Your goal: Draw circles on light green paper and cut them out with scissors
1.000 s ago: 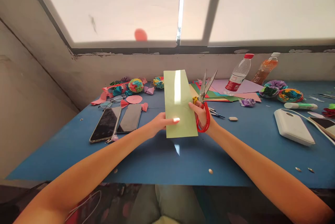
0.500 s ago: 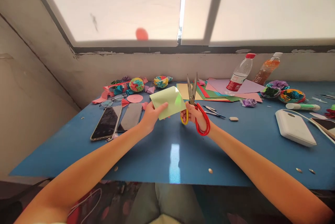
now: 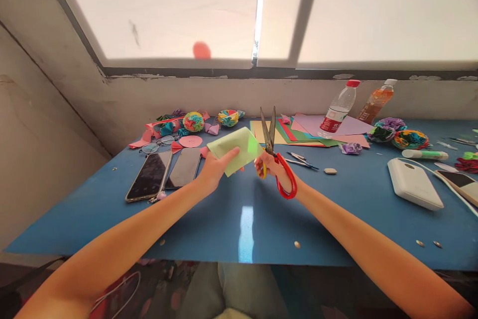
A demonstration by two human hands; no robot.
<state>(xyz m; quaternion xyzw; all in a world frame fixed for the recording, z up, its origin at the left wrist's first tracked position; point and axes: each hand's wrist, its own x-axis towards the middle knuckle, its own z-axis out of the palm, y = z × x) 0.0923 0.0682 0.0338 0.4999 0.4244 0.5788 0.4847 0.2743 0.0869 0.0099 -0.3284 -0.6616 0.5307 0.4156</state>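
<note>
Nearest the camera, a few small pale bits (image 3: 297,244) lie scattered on the blue surface (image 3: 239,219), close to its front edge. Above the middle of the surface, both forearms reach forward. The left hand (image 3: 213,169) is closed on the near edge of a light green paper (image 3: 235,149), thumb on top, holding it lifted and tilted just above the surface. The right hand (image 3: 274,167) is wrapped through the red and yellow handles of a pair of scissors (image 3: 274,152), whose blades point up and away, slightly parted, right beside the paper's right edge; whether they touch the paper cannot be told.

To the left of the left hand, two dark phones (image 3: 164,174) lie side by side, flat on the surface. To the right, a white box-shaped device (image 3: 414,183) sits with a cable running from it, and another phone (image 3: 461,182) lies at the right edge. A small white eraser (image 3: 330,171) rests between the scissors and the device.

Farther back, a pair of glasses (image 3: 159,144) and a pink paper circle (image 3: 191,141) lie near folded paper balls (image 3: 193,121). A stack of coloured sheets (image 3: 309,132) spreads behind the scissors, with a clear bottle (image 3: 338,109) and an orange drink bottle (image 3: 375,102) standing by the wall. More paper flowers (image 3: 409,138) and a green glue stick (image 3: 423,154) lie to the far right.
</note>
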